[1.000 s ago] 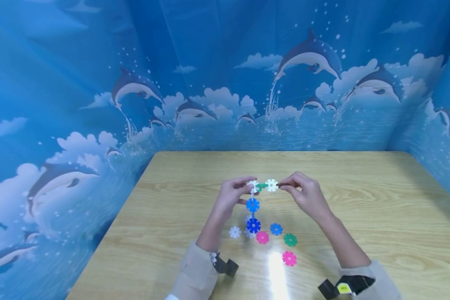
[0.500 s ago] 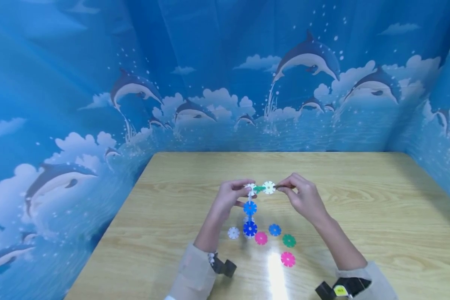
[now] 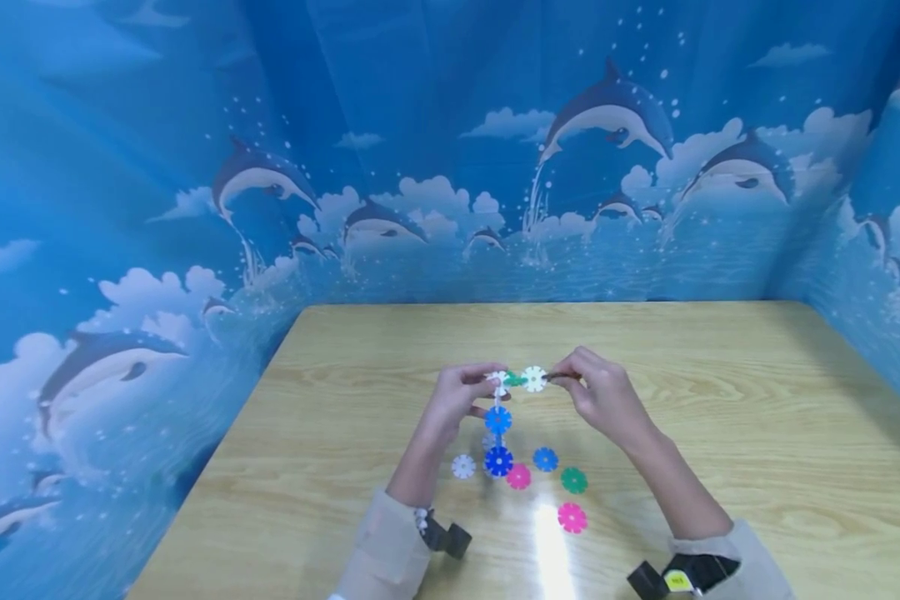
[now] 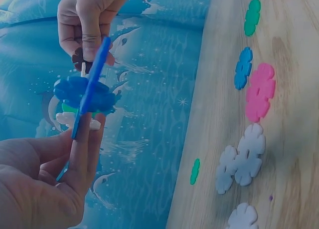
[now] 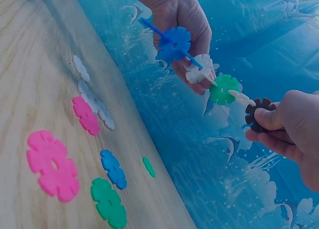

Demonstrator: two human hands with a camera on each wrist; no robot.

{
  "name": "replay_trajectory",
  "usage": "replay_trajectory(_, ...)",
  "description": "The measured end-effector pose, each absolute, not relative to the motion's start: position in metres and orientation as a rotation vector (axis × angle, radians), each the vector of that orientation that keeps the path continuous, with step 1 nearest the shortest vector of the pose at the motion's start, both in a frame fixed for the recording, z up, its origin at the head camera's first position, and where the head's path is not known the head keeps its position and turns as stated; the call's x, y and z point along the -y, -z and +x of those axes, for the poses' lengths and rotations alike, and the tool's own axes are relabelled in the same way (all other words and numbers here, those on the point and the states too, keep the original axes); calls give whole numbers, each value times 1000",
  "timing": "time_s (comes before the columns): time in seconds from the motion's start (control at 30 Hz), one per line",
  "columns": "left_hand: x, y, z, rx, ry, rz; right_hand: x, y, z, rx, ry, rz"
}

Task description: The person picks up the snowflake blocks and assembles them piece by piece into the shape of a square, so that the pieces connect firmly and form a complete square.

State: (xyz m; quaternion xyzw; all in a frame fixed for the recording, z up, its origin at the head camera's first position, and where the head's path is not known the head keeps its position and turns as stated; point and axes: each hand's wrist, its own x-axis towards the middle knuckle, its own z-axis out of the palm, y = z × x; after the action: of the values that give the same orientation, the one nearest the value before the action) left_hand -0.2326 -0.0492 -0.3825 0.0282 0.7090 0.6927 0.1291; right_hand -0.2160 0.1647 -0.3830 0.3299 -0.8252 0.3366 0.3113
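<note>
A chain of notched snowflake discs hangs above the table between my hands. My left hand (image 3: 456, 398) grips it at a white snowflake disc (image 5: 198, 69), thumb in front and fingers behind. From there a blue disc (image 3: 498, 419) and a darker blue disc (image 3: 498, 461) extend toward me. On the other side, a green disc (image 5: 224, 90) links to a second white disc (image 3: 534, 379). My right hand (image 3: 609, 398) pinches a dark brown disc (image 5: 257, 114) between thumb and fingers, right at that second white disc's edge. In the left wrist view, blue discs partly cover the joint.
Loose discs lie on the wooden table (image 3: 330, 500) below: a white one (image 3: 462, 467), pink ones (image 3: 572, 517) (image 3: 518, 477), a blue one (image 3: 545, 459) and a green one (image 3: 573, 480). More white discs (image 5: 88, 97) sit partly behind the chain. A dolphin-print curtain (image 3: 420, 125) surrounds the table.
Both hands and the chain have shifted slightly toward me together. The brown disc in my right hand shows a little more beside the white disc. The loose discs stay put.
</note>
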Motion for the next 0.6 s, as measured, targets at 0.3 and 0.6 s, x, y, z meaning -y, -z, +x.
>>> replay_trajectory(0.3,53,381,-232,-2091,-2044,80,-160,388,-219,2183,-851,928)
replay_trajectory(0.6,52,377,-233,-2079,-2052,105,-163,384,-219,2236,-939,833)
